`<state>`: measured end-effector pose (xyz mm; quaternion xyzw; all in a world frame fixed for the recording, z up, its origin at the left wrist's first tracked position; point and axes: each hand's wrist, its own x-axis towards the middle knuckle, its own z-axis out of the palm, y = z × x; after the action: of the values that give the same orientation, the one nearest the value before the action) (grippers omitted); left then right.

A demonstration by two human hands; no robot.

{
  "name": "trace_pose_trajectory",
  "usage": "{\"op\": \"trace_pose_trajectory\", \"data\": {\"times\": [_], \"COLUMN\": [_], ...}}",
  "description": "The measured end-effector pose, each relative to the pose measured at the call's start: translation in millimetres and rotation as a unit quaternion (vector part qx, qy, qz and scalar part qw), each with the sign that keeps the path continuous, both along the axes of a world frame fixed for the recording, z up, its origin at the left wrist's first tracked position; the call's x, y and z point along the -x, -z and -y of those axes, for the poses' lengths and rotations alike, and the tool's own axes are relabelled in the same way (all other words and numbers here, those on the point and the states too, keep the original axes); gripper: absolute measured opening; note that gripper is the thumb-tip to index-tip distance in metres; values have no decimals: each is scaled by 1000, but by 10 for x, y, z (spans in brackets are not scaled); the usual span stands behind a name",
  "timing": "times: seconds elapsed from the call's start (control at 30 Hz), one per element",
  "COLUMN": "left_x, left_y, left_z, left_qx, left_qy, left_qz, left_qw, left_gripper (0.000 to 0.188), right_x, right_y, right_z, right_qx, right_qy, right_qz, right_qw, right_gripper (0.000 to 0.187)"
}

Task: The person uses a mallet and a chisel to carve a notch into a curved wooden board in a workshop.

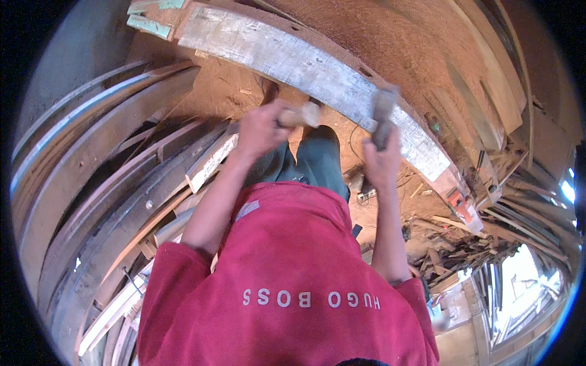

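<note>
My left hand (257,129) is closed round a short, pale brown wooden piece (300,115) with a blunt, lighter end pointing right; motion softens its outline. Further right, my right hand (383,161) grips a tool (383,113) with a dark lower part and a broader greyish end pointing away from me. That tool is blurred, and I cannot make out its kind. Its far end appears over the long, worn, whitish board (287,61) in front of me. The two held things are apart from each other.
Long planks (91,158) are stacked along the left. Sawdust (378,30) covers the area beyond the board. An orange object (461,206) sits at the board's right end. Wood scraps (448,256) are heaped at the right, and more boards (488,79) lie at the far right.
</note>
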<state>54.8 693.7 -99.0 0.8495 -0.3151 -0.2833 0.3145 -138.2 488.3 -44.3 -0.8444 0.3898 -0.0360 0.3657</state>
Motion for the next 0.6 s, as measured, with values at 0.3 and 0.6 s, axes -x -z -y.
{"op": "trace_pose_trajectory", "data": {"times": [0.3, 0.6], "left_x": [-1779, -1957], "left_y": [343, 502], "left_z": [-779, -647], "left_qx": [-127, -208], "left_qy": [-68, -41], "left_qz": [178, 70], "left_qw": [973, 975], "left_gripper": [66, 66], "right_x": [-1348, -1298], "right_y": [827, 839], "right_z": [-1216, -1346], "right_qx": [-196, -274], "right_qy": [-93, 183], "right_qz": [-35, 9], "right_qw": [975, 944], "right_gripper": [58, 65]}}
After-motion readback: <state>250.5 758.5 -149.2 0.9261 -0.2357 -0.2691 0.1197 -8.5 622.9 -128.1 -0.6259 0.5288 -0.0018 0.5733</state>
